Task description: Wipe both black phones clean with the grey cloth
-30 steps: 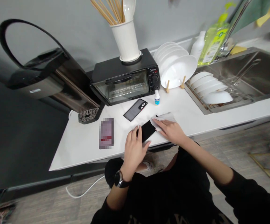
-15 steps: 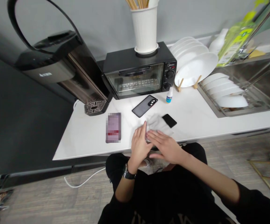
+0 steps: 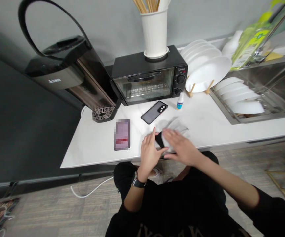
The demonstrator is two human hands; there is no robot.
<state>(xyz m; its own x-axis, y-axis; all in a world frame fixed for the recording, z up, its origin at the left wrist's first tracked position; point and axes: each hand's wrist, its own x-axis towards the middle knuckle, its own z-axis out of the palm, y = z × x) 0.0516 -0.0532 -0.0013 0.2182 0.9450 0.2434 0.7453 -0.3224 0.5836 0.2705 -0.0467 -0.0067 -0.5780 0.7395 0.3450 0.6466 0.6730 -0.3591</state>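
Observation:
My left hand, with a watch on the wrist, braces the left end of a flat black phone near the counter's front edge, thumb and fingers apart around its corner. My right hand presses a thin light grey cloth onto the phone, its fingers blurred. Cloth and hand hide most of the phone. Beyond lies an empty dark-rimmed phone case, and near it stands a small white spray bottle with a blue label. To the left is a purple phone-shaped thing, pixelated.
A black toaster oven carries a white pot of chopsticks. Left of it stands a tall drink dispenser. White plates stand in a rack beside the sink, which holds several bowls.
The cloth has slid right under my right hand, baring the phone's left part and covering its right end, which showed before. My left hand stays at the phone's left end.

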